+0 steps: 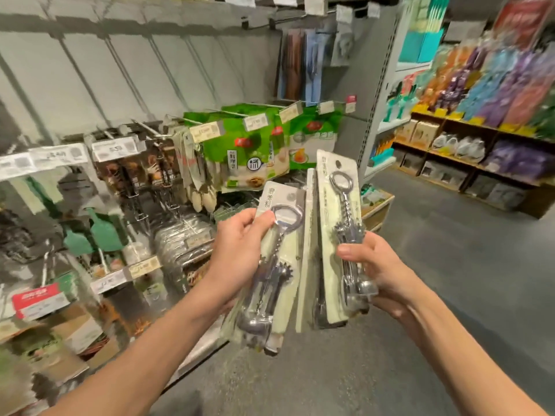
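Fingers of the left hand (240,250) curl round one carded corkscrew (277,265) in front of the peg rack (135,181); just right of it, the right hand (372,271) pinches a second carded corkscrew (338,223). Both packs are in hand, seemingly mid-comparison; choosing or rehanging remains

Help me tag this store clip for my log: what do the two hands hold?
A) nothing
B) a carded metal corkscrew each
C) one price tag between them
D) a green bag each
B: the left hand grips the left corkscrew pack and the right hand grips the right corkscrew pack, each a metal corkscrew on a pale card.
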The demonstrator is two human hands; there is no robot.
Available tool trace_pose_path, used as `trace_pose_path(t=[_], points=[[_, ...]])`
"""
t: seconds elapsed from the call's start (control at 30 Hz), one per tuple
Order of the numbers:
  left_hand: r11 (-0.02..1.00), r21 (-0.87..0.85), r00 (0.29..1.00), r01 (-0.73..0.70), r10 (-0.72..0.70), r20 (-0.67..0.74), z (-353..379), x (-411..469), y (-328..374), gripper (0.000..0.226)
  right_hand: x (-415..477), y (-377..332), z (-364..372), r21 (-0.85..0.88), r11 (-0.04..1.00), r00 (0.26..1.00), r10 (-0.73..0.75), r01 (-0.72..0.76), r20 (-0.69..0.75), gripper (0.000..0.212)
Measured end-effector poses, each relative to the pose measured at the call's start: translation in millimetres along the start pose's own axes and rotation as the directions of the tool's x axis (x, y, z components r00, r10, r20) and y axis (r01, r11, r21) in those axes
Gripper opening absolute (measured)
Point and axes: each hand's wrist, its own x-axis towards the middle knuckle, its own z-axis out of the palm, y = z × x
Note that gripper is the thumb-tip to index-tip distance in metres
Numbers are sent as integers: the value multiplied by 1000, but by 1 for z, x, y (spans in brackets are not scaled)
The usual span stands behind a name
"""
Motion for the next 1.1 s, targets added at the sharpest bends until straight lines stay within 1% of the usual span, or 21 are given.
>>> trace_pose_path(t=[0.07, 0.13, 0.2, 0.23, 0.3, 0.33, 0.43, 0.5, 0.63, 0.73, 0.83, 0.9, 1.0, 1.1], points=[[999, -6, 999, -32, 32, 5, 15, 45, 0, 22, 35, -17, -16, -79, 997, 1000, -15, 14, -7, 34], [998, -36, 999, -46, 47, 18, 29, 87, -1, 18, 70, -33, -33, -121, 993, 997, -15, 7, -70, 13], [997, -51, 998, -55, 57, 36, 45, 124, 0, 17, 101, -47, -51, -133, 991, 994, -8, -7, -109, 11], [996, -53, 996, -69, 71, 48, 53, 142, 2, 15, 116, -54, -60, -158, 987, 995, -20, 5, -94, 17], [991, -9, 986, -133, 133, 98, 67, 176, 5, 22, 146, -65, -81, -205, 978, 995, -52, 34, -81, 41], [988, 10, 983, -155, 154, 105, 74, 192, 7, 21, 161, -71, -92, -219, 975, 994, -64, 44, -87, 49], [980, 30, 977, -195, 191, 96, 93, 237, 13, 18, 196, -93, -118, -193, 978, 991, -95, 75, -96, 60], [977, 51, 975, -209, 204, 93, 105, 265, 17, 20, 220, -109, -131, -199, 976, 991, -106, 88, -79, 61], [967, 79, 970, -241, 240, 23, 124, 319, 22, 20, 270, -136, -158, -213, 972, 993, -112, 100, -48, 50], [965, 84, 968, -248, 251, -27, 141, 355, 21, 19, 313, -150, -184, -215, 969, 992, -124, 121, -3, 49], [966, 89, 964, -245, 252, -85, 157, 388, 23, 18, 351, -164, -205, -195, 975, 994, -102, 109, 44, 45], [966, 121, 962, -228, 243, -126, 165, 410, 26, 16, 376, -175, -217, -178, 978, 991, -90, 106, 100, 43], [964, 172, 951, -205, 238, -198, 173, 442, 34, 17, 411, -193, -233, -181, 977, 980, -76, 110, 184, 47], [959, 190, 920, -211, 260, -292, 176, 471, 46, 16, 446, -211, -243, -245, 958, 966, -90, 151, 242, 59]])
